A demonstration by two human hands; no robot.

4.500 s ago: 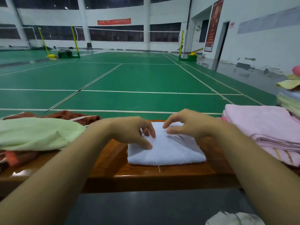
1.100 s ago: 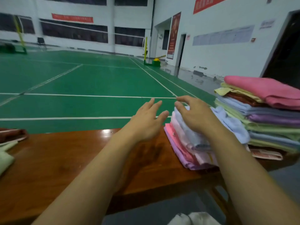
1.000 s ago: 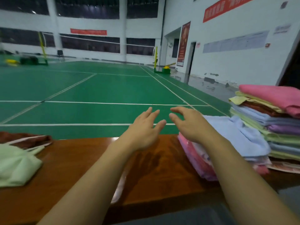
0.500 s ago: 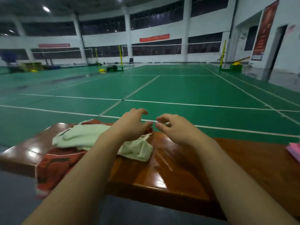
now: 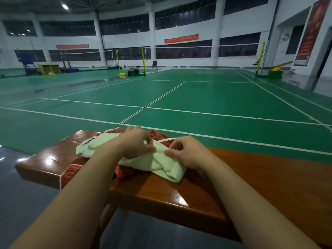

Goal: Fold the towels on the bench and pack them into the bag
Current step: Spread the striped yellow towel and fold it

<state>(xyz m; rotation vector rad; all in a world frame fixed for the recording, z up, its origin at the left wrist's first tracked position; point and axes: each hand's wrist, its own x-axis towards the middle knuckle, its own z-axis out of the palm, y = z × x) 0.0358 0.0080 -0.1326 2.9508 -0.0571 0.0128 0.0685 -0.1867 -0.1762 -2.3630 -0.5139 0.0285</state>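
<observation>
A crumpled pale green towel (image 5: 161,165) lies on the left end of the glossy wooden bench (image 5: 260,178), on top of a rumpled red patterned towel (image 5: 75,169). My left hand (image 5: 136,142) pinches the green towel near its upper edge. My right hand (image 5: 186,151) pinches the same towel a little to the right, fingers curled into the cloth. No bag is in view.
The bench's left end (image 5: 27,168) and front edge are close by, with grey floor below. Beyond the bench lies a green badminton court (image 5: 197,97) with net posts far back. The right part of the bench top is bare wood.
My view swung left from the folded stack to the bench's left end. Both hands came down from open above the bench onto the green towel and took hold of it.
</observation>
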